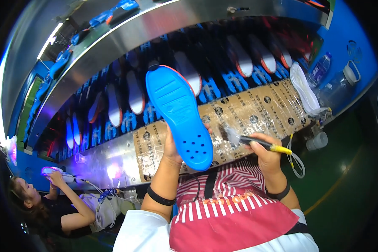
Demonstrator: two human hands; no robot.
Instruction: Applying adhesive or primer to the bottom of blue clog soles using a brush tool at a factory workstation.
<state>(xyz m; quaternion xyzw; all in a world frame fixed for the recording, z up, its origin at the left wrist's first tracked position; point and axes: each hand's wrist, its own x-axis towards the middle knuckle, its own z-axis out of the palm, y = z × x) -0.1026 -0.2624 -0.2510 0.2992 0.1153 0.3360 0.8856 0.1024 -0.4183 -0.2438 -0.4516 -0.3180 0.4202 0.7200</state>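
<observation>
My left hand (171, 145) is wrapped round the middle of a blue shoe sole (178, 111) from behind, most of its fingers hidden. The sole stands toe up, tilted slightly left. Its face has ridges at the forefoot and several small dark holes at the heel, and a red-orange edge shows along the toe. In my right hand (265, 153) is a brush (258, 140) with a black handle, a yellow end and a clear tube hanging from it. The brush's bristles point left toward the sole, apart from it.
Brown printed cardboard (256, 111) under clear film covers the ledge before me. Behind it, a rack (233, 82) with blue holders carries several pale soles. A white insole-shaped piece (303, 88) and a clear bottle (339, 86) sit at right. Another person (73, 206) works at left.
</observation>
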